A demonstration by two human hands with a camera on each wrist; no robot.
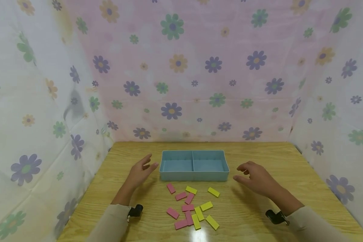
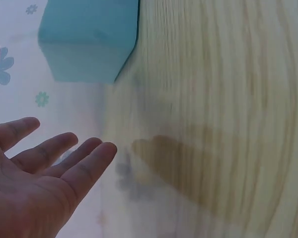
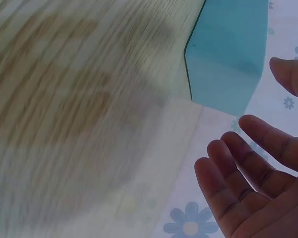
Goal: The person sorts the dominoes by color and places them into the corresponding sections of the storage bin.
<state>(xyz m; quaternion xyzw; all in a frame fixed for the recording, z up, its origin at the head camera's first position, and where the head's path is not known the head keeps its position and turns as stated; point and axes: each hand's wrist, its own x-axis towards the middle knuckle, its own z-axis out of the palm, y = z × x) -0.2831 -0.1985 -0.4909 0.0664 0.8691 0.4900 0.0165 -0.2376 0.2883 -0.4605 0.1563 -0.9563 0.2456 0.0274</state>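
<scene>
A blue two-compartment box [image 1: 194,176] stands on the wooden table, and both its compartments look bare inside. My left hand [image 1: 140,172] hovers just left of the box with relaxed fingers and holds nothing. On the other side, my right hand [image 1: 255,178] is held near the box's right end, its fingers loosely bent around nothing. In front of the box lie several pink blocks [image 1: 172,213] and several yellow blocks [image 1: 212,222], flat and rectangular, some touching or overlapping. Each wrist view shows the hand apart from a corner of the box [image 2: 84,59].
The wooden table [image 1: 133,228] reaches back to a flowered cloth [image 1: 196,77], which also hangs along the left and right sides. Black wrist devices [image 1: 135,211] are strapped at both sleeves. A bright reflection lies on the table's front.
</scene>
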